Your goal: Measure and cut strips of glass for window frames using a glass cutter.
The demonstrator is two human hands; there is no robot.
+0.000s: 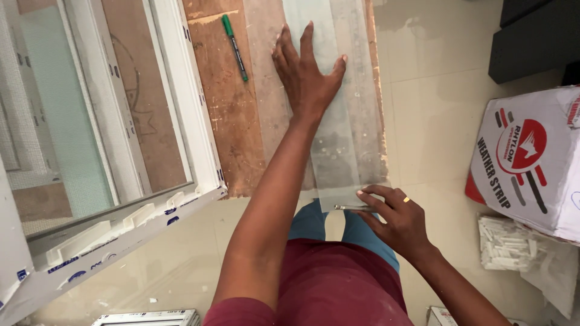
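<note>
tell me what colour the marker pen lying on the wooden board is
Green, with a darker barrel; the marker pen lies on the wooden board, clearest in the head view.

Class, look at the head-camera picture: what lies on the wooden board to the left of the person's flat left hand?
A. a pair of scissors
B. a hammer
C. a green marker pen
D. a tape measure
C: a green marker pen lies on the wooden board, left of the left hand pressed flat on the translucent strip.

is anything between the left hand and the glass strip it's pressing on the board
Nothing visible. The left hand lies flat, directly on the glass strip. The green marker lies off to the side on the wooden board, clear of it. The right hand holds a thin metal tool at the strip's near end.
</note>
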